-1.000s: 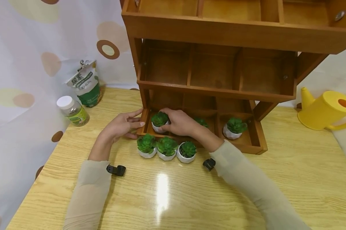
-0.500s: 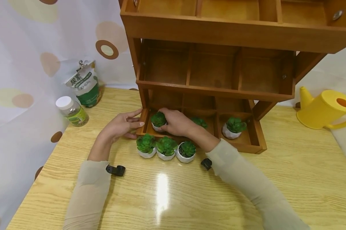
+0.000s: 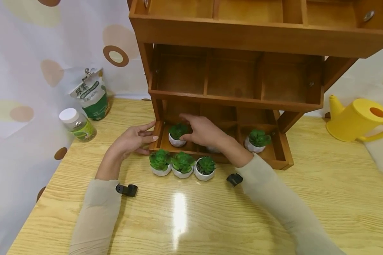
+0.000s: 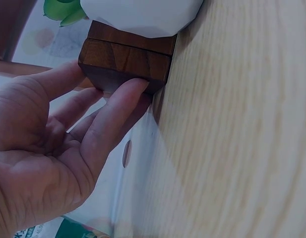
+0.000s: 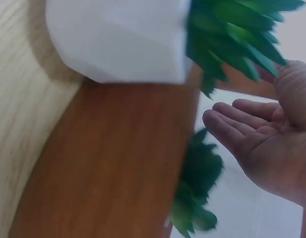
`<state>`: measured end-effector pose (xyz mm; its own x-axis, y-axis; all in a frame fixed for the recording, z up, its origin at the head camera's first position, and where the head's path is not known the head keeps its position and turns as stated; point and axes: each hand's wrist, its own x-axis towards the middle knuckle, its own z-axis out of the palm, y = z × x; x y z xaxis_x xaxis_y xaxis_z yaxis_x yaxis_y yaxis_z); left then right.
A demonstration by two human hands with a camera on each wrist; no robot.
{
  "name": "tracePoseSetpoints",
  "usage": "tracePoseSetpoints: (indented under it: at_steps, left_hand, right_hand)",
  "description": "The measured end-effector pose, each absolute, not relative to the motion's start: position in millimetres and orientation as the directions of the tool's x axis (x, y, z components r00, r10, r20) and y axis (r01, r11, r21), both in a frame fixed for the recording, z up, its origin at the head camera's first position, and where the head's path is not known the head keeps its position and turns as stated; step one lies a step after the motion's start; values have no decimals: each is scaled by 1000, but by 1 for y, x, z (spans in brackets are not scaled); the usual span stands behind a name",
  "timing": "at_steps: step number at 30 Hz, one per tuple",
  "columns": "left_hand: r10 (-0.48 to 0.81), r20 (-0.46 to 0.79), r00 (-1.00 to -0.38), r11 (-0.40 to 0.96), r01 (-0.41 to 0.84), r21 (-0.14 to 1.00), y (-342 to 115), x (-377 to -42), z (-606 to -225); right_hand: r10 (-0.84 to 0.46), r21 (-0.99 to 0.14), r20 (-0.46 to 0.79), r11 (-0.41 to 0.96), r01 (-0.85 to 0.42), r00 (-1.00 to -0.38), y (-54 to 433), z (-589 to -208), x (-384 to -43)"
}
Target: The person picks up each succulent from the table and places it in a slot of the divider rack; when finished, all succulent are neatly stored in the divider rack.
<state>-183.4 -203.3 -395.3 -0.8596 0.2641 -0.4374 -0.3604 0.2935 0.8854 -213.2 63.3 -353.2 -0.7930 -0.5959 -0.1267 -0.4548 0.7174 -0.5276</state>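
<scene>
A potted succulent (image 3: 178,131) in a white faceted pot stands in the left compartment of the wooden shelf's bottom tray (image 3: 274,164). My right hand (image 3: 204,131) is just right of it, thumb near the pot; the right wrist view shows this hand (image 5: 267,144) with extended fingers and nothing in its palm. My left hand (image 3: 132,140) touches the tray's left end with its fingertips, seen close in the left wrist view against the dark wood end (image 4: 123,62). Three more potted succulents, left (image 3: 160,162), middle (image 3: 183,164) and right (image 3: 205,167), stand in a row before the tray.
Another potted succulent (image 3: 257,140) sits in the tray's right compartment; a white pot (image 3: 213,149) in the middle one is mostly hidden by my right wrist. Upper tiers (image 3: 236,99) overhang. A yellow watering can (image 3: 357,120) stands right; a white-capped jar (image 3: 78,125) and fertilizer pouch (image 3: 94,95) left.
My right hand has let go of the succulent in the left compartment and drawn slightly right, its fingers spreading. The left hand has stayed at the tray's end.
</scene>
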Motion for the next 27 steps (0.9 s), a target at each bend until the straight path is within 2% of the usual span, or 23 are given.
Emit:
tracePoseSetpoints:
  at_steps: [14,27]
  left_hand:
    - [261,-431,-863,296,-354,887,-205,-184,-398]
    - [250,-435,-865,298,-358,885,-200,-183,-396]
  right_hand:
    - [-576,-722,-6,568,-396,-817,120,-329,-185]
    - [-531,-802,35,490,-341,-846,174,-340,-144]
